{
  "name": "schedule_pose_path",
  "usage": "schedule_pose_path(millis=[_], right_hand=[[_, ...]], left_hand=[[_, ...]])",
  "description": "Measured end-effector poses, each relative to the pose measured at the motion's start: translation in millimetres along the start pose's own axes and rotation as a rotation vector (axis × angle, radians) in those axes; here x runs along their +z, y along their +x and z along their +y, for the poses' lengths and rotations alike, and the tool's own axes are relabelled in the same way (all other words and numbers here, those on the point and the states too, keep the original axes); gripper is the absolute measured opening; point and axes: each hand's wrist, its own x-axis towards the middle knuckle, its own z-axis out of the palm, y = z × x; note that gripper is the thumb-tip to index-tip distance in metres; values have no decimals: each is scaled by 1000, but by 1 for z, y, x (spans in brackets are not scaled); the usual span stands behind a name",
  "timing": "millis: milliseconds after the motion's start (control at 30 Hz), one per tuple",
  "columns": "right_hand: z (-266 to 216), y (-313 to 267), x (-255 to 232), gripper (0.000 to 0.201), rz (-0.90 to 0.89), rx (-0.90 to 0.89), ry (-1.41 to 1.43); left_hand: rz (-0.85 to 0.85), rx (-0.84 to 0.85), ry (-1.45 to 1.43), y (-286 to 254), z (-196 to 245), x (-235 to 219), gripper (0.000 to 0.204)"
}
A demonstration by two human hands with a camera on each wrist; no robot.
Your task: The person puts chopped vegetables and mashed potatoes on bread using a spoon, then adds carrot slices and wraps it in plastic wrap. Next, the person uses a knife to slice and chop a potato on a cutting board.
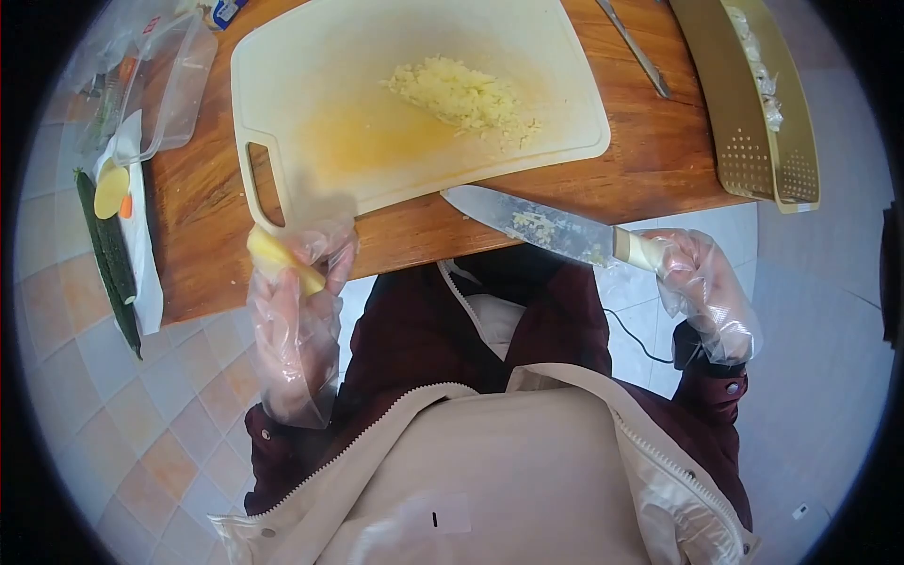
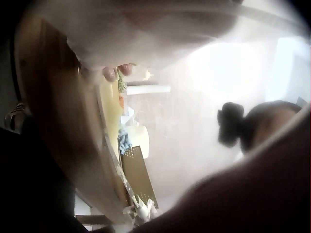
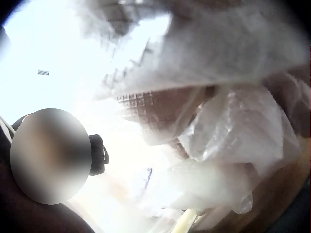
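In the head view the left hand (image 1: pixel 299 315), in a clear plastic glove, holds a pale yellow peeled piece (image 1: pixel 273 252) by the handle corner of the cutting board (image 1: pixel 330 56). Gloved too, the right hand (image 1: pixel 706 287) grips the light handle of a large knife (image 1: pixel 556 226). Its blade points left, with yellow bits stuck on it, along the table's front edge. A heap of finely chopped yellow pieces (image 1: pixel 461 94) lies on the board. Glove plastic fills much of both wrist views; the right wrist view shows part of the pale knife handle (image 3: pixel 184 222).
At the table's left are a clear plastic container (image 1: pixel 179 89), a cucumber (image 1: pixel 108 245), a yellow slice (image 1: pixel 111 191) and a small orange piece (image 1: pixel 125 206) on white paper. To the right stand a tan perforated basket (image 1: pixel 791 141) and a thin metal utensil (image 1: pixel 640 56).
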Motion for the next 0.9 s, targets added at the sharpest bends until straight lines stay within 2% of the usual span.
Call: schedule_pose_path(millis=[133,200,267,333,400,467,500,567,767,900], right_hand=[[-2,3,2,57,1,28,11],[1,6,4,58,-8,19,11],[3,8,7,63,-54,-100,-6],[1,5,5,65,-46,-92,17],[-4,3,5,67,-46,-78,41],[-12,0,10,74,102,-151,-61],[-16,-1,10,74,103,-150,-60],[-23,-2,10,80,143,-255,-129],[-1,-13,-9,82,68,-87,-82],[11,-17,-10,77,64,-99,-68]], left_hand=[[-2,17,-69,11,-13,13,25],[-44,29,-61,18,-17,21,36],[-60,27,-71,20,-14,24,37],[-74,31,-84,21,-8,22,37],[-56,42,-87,17,1,20,23],[-51,42,-70,16,7,20,24],[-48,44,-54,16,9,19,24],[-41,43,-35,13,10,17,24],[-25,-4,6,1,10,16,24],[5,-30,33,-7,8,10,25]])
